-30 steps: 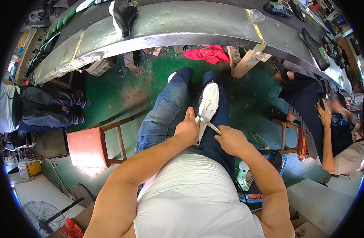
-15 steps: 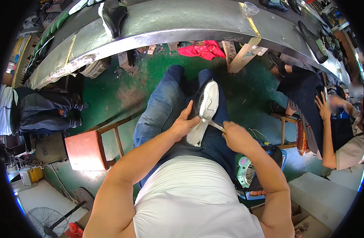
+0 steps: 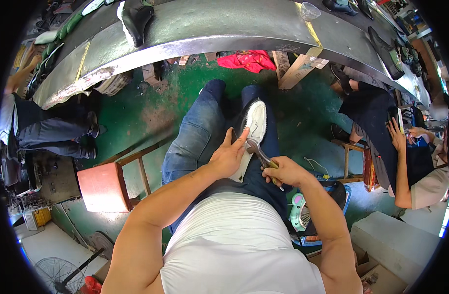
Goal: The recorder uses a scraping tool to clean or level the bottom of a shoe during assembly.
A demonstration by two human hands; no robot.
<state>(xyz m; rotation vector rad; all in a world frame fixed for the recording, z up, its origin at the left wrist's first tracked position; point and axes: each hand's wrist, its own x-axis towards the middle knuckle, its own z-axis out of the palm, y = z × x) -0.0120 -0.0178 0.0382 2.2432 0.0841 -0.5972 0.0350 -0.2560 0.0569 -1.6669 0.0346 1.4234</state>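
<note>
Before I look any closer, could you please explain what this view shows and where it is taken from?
There is no robot here: you see a person's two bare hands. The camera is worn on that person's head and looks down; its wide lens bends straight edges. The right hand holds a metal tool, its head at a white-soled shoe lying sole up over the legs. The left hand touches that shoe. The bench ahead bears a black-and-white shoe and a clear cup.

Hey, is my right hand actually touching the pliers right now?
Touching. The head view shows your right hand wrapped around the pliers, gripping their rear end.
</note>
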